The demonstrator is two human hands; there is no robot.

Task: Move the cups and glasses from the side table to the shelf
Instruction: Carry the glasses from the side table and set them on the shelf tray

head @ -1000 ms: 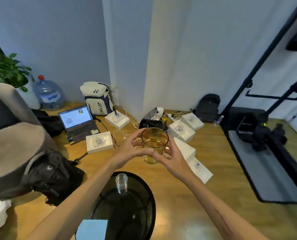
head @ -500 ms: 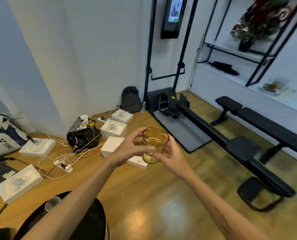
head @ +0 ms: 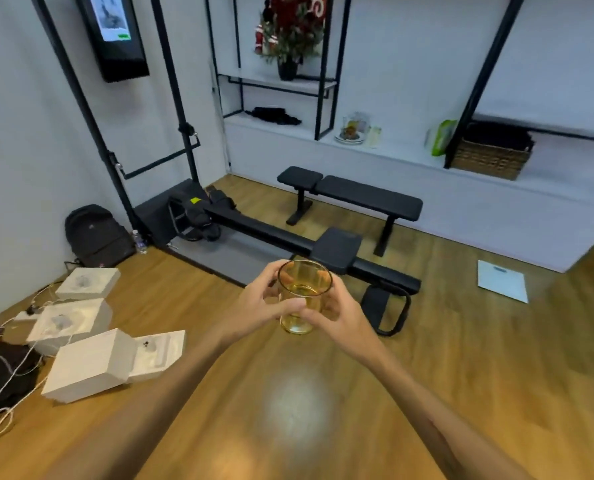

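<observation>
An amber glass [head: 302, 299] is held upright in front of me at chest height, over the wooden floor. My left hand [head: 259, 306] grips its left side and my right hand [head: 337, 315] grips its right side, fingers curled round it. The white shelf [head: 409, 157] runs along the far wall, behind a black bench. On that shelf stand a clear glass [head: 374, 136] and a domed plate [head: 352, 128]. The side table is out of view.
A black weight bench [head: 351, 197] and a long black rowing machine [head: 288, 240] lie between me and the shelf. White boxes [head: 87, 362] and cables cover the floor at left. A wicker basket [head: 492, 157] sits on the shelf at right, a white sheet [head: 503, 280] on the floor.
My view has swung right, from the side table and boxes to the shelf wall. Both hands still hold the amber glass in the same grip.
</observation>
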